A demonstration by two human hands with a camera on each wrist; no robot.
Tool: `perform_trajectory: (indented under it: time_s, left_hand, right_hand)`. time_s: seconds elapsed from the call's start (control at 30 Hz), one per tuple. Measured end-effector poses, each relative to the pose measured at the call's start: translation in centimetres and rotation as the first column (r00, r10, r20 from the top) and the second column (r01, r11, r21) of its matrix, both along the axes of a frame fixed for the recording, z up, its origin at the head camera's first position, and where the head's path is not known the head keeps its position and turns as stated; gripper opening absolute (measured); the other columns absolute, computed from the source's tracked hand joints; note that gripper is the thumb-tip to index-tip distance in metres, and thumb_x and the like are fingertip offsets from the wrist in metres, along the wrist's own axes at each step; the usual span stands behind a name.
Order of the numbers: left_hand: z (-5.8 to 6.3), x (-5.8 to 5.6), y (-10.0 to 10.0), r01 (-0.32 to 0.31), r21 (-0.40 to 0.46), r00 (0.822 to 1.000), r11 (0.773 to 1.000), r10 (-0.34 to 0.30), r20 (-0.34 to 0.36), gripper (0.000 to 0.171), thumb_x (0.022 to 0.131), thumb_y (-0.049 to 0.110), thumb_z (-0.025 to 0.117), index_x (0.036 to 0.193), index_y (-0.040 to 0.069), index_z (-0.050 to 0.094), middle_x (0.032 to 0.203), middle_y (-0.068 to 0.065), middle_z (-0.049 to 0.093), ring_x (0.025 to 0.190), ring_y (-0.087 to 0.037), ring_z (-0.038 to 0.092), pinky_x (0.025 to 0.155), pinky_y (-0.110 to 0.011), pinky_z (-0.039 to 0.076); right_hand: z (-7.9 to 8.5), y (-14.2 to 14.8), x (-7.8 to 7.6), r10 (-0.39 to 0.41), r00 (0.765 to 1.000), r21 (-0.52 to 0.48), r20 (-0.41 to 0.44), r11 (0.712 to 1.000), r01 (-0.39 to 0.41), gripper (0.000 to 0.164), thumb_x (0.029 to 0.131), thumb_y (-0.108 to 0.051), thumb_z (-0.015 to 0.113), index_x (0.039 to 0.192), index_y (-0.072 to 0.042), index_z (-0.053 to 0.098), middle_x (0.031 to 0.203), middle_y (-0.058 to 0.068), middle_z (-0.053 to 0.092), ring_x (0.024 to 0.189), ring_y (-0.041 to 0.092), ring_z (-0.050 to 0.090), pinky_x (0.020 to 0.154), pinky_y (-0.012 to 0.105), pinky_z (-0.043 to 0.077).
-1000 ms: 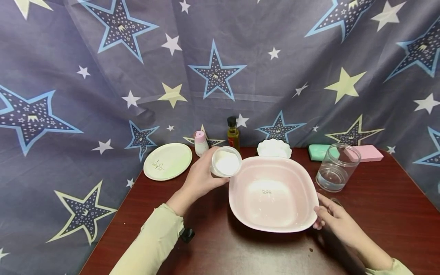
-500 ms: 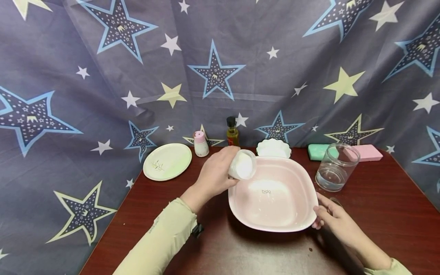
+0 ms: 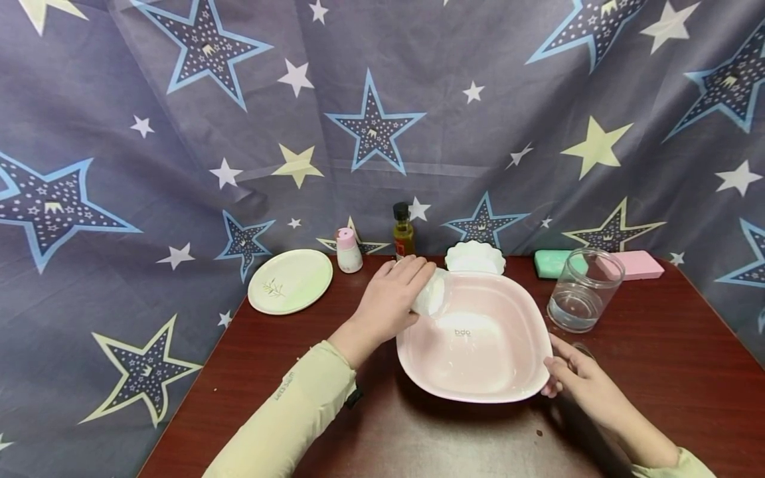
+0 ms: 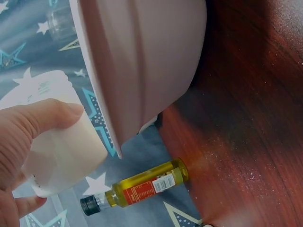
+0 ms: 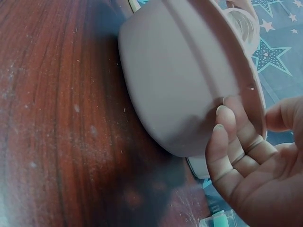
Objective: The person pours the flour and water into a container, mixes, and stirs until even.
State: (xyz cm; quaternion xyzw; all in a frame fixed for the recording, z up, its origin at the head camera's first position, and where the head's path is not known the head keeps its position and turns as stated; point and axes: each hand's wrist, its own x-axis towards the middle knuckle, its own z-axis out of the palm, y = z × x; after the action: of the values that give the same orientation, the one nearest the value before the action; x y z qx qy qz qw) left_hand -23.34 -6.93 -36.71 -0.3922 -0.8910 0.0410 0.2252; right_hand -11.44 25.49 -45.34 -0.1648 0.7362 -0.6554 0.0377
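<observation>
My left hand [image 3: 387,300] grips a clear plastic jar [image 3: 433,293] of white powder, tipped sideways over the left rim of a pink basin [image 3: 472,362]. In the left wrist view the thumb lies along the white-looking jar [image 4: 71,151], close beside the basin's outer wall [image 4: 156,52]. My right hand [image 3: 582,385] pinches the basin's right rim. In the right wrist view its thumb is at the rim and its fingers [image 5: 227,120] lie against the outside wall. The jar's mouth faces the basin's inside. The basin floor looks bare apart from printed letters.
Behind the basin are a scalloped white dish [image 3: 475,257], an oil bottle [image 3: 403,232] and a pink-capped shaker [image 3: 349,252]. An oval plate [image 3: 289,282] lies at left. At right stand a glass of water [image 3: 582,295] and green [image 3: 551,263] and pink blocks [image 3: 639,265].
My left hand has moved right and rolled over, tipping the jar from mouth-up toward the basin. The right hand and the basin have stayed put.
</observation>
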Motion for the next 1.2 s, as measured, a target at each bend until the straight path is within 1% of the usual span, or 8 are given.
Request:
perform_trajectory:
  time_s: [0.2,0.37,0.63,0.73,1.07,1.2]
  left_hand:
    - [-0.3,-0.1,0.4,0.034,-0.019,0.998,0.999,-0.035,-0.046,0.086,0.067,0.024,0.087,0.141,0.012,0.045,0.139,-0.009,0.050,0.130,-0.028,0.044,0.106,-0.048,0.037]
    - [-0.5,-0.2,0.8,0.038,-0.036,0.997,0.999,-0.041,-0.064,0.087,0.066,0.027,0.088,0.141,0.014,0.045,0.139,-0.009,0.051,0.130,-0.027,0.044,0.105,-0.047,0.038]
    - [-0.7,-0.2,1.3,0.066,-0.055,0.991,0.996,-0.072,-0.115,0.082,0.066,0.024,0.088,0.137,0.013,0.047,0.136,-0.008,0.052,0.128,-0.027,0.045,0.104,-0.047,0.039]
    - [-0.8,-0.1,1.4,0.064,-0.071,0.990,0.995,-0.073,-0.121,0.082,0.067,0.023,0.087,0.137,0.013,0.047,0.136,-0.007,0.051,0.129,-0.027,0.044,0.105,-0.047,0.039]
    - [-0.9,0.1,1.7,0.074,-0.078,0.988,0.994,-0.084,-0.128,0.075,0.072,0.016,0.082,0.138,0.011,0.046,0.137,-0.009,0.050,0.130,-0.027,0.043,0.106,-0.047,0.038]
    - [-0.9,0.1,1.6,0.068,-0.079,0.988,0.995,-0.078,-0.132,0.075,0.072,0.016,0.083,0.138,0.012,0.046,0.136,-0.009,0.050,0.130,-0.028,0.043,0.105,-0.047,0.038]
  right_hand:
    - [0.0,0.0,0.0,-0.003,1.000,-0.003,0.005,1.000,0.003,0.053,0.104,-0.004,0.041,0.144,0.020,0.015,0.081,0.006,0.066,0.065,0.016,0.062,0.059,0.031,0.054]
    - [0.0,0.0,-0.1,-0.001,1.000,-0.004,0.001,1.000,0.001,0.053,0.104,-0.004,0.040,0.144,0.020,0.015,0.080,0.006,0.066,0.065,0.015,0.061,0.059,0.030,0.054]
    - [0.0,0.1,-0.1,-0.001,1.000,-0.003,-0.003,1.000,0.001,0.053,0.104,-0.004,0.040,0.144,0.020,0.015,0.081,0.005,0.066,0.065,0.014,0.061,0.059,0.030,0.054]
    - [0.0,0.1,-0.1,-0.001,1.000,-0.004,-0.005,1.000,0.001,0.053,0.104,-0.004,0.041,0.144,0.020,0.015,0.080,0.005,0.066,0.065,0.014,0.061,0.059,0.030,0.054]
    - [0.0,0.2,-0.1,-0.007,1.000,0.005,-0.010,1.000,0.007,0.053,0.104,-0.003,0.040,0.144,0.020,0.015,0.080,0.005,0.066,0.065,0.015,0.061,0.059,0.030,0.054]
    - [-0.1,0.2,-0.1,0.000,1.000,0.000,-0.011,1.000,0.000,0.053,0.104,-0.003,0.040,0.144,0.020,0.015,0.079,0.005,0.066,0.065,0.014,0.061,0.058,0.030,0.054]
